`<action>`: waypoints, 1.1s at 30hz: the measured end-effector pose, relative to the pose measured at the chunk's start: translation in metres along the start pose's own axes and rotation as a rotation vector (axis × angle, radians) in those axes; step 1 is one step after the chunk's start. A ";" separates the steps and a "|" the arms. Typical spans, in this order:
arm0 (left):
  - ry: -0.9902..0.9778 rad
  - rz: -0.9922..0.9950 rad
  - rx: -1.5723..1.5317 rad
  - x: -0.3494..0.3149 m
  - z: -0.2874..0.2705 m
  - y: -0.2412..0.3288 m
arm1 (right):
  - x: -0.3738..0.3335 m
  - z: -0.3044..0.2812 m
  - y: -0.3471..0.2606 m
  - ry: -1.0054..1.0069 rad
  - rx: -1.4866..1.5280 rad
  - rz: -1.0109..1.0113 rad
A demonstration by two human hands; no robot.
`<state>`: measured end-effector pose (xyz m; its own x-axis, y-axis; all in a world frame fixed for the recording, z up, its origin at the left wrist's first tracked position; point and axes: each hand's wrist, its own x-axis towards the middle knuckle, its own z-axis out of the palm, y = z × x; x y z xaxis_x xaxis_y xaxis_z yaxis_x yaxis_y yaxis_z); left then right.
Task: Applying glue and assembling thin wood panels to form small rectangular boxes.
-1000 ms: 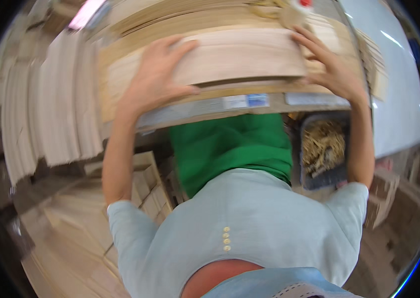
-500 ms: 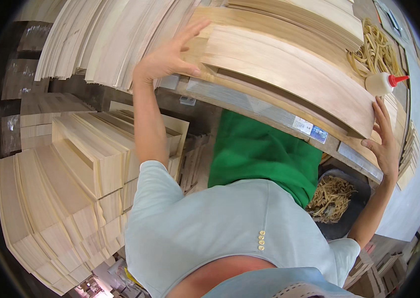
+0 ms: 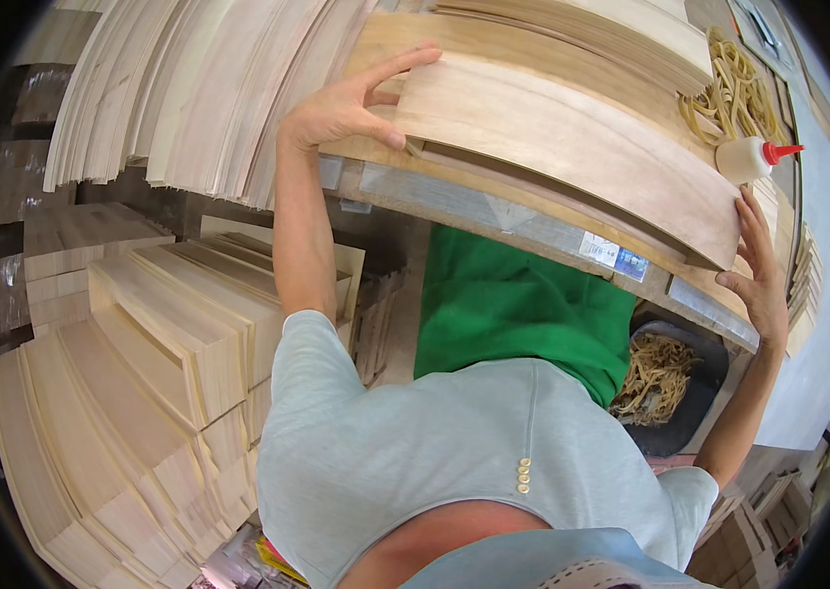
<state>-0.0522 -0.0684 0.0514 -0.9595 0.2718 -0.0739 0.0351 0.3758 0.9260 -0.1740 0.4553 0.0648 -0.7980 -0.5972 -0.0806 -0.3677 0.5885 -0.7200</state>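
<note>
A long, pale wooden box [image 3: 562, 147] lies across the workbench in front of me. Its top is a smooth board, and a dark opening runs along the near side. At the box's left end is my left hand [image 3: 341, 113], its fingers stretched to the far corner and its thumb at the near corner. My right hand [image 3: 761, 280] stands at the opposite end, fingers extended along the edge and thumb apart. Both hands have spread fingers and seem to touch the ends. Just beyond the right end is a white squeeze bottle [image 3: 741, 160] with a red nozzle.
Stacked thin boards [image 3: 209, 88] cover the bench's left, with another stack [image 3: 602, 34] behind the box. Tan rubber bands [image 3: 729, 93] lie at the far right. Below the bench edge [image 3: 494, 201] sits a dark bin [image 3: 705, 393] of bands. Wooden boxes [image 3: 130, 393] are piled at left.
My left hand has moved right and closer, from just off the box to its left end. My right hand stays at the other end. The view has shifted slightly.
</note>
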 end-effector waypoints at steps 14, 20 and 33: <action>0.302 0.024 -0.385 -0.022 0.019 -0.020 | -0.017 -0.002 0.001 0.091 0.322 0.122; 0.589 -0.444 -0.528 -0.015 0.040 -0.035 | 0.001 0.030 0.020 0.120 0.515 0.435; 0.584 -0.385 -0.703 -0.014 0.052 -0.025 | -0.003 0.044 0.017 0.134 0.712 0.427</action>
<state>-0.0248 -0.0355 0.0100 -0.8643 -0.3090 -0.3969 -0.3006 -0.3153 0.9001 -0.1572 0.4430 0.0221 -0.8667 -0.3048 -0.3948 0.3321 0.2380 -0.9127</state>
